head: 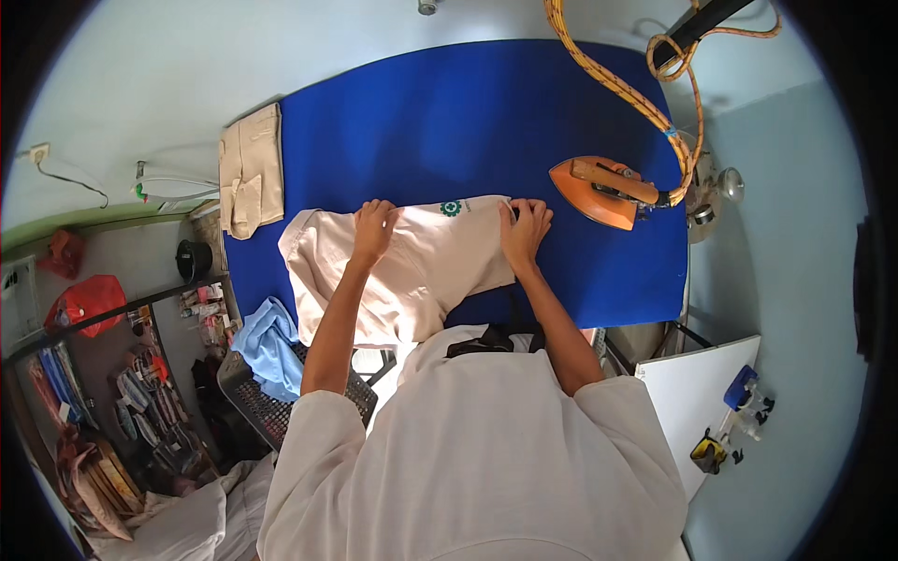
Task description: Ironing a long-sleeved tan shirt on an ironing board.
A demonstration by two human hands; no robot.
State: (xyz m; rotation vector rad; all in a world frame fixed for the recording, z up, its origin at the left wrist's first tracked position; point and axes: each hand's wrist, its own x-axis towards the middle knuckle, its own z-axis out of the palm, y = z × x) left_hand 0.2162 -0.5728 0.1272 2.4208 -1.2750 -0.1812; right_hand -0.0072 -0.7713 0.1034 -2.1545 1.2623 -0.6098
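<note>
A beige shirt (414, 280) with a green gear-shaped emblem lies across the front of a blue padded ironing table (449, 126), its lower left part loosely creased. My left hand (374, 228) grips the shirt's far edge, left of the emblem, with fingers curled. At the shirt's right end, my right hand (526, 231) pinches the corner between thumb and fingers. Right of that hand rests an orange steam iron (596, 193) with a wooden handle, lying on the blue surface and touched by neither hand.
Folded beige garments (251, 172) lie at the table's left end. A light blue garment (270, 347) hangs over a dark plastic basket (263, 403) below. An orange patterned hose (617, 84) runs from the iron up to a black bar (701, 28). Spray bottles (747, 396) hang by a white board (694, 400).
</note>
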